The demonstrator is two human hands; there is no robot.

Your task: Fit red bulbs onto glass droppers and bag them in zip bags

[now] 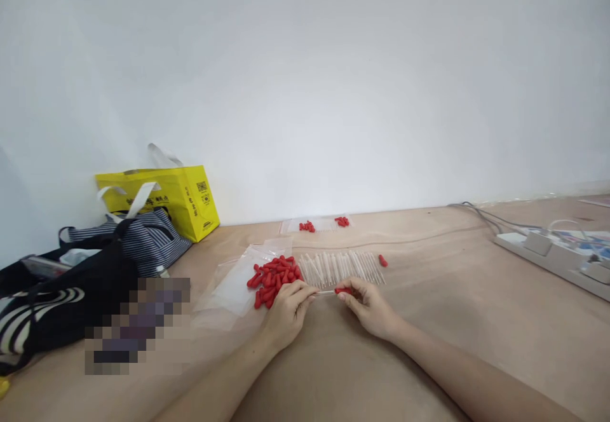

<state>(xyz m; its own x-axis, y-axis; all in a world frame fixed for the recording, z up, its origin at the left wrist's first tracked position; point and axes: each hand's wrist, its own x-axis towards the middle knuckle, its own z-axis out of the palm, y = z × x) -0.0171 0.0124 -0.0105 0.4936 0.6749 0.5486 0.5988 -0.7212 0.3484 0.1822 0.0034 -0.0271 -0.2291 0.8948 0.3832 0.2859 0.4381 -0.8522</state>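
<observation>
My left hand (287, 313) pinches one end of a thin clear tube (326, 292) held level above the tan table. My right hand (369, 307) pinches a small red cap (343, 290) at the tube's other end. Just beyond my fingers lies a row of several clear tubes (340, 267) side by side. A heap of red caps (274, 278) sits to the left of that row, partly on a clear plastic bag (236, 285). One loose red cap (382, 260) lies at the right end of the row.
Farther back, two small clusters of red caps (307, 226) rest on another clear bag by the white wall. A yellow bag (183, 199), a striped bag (143, 238) and a black bag (71, 301) crowd the left. A white power strip (553, 253) with cables lies at right.
</observation>
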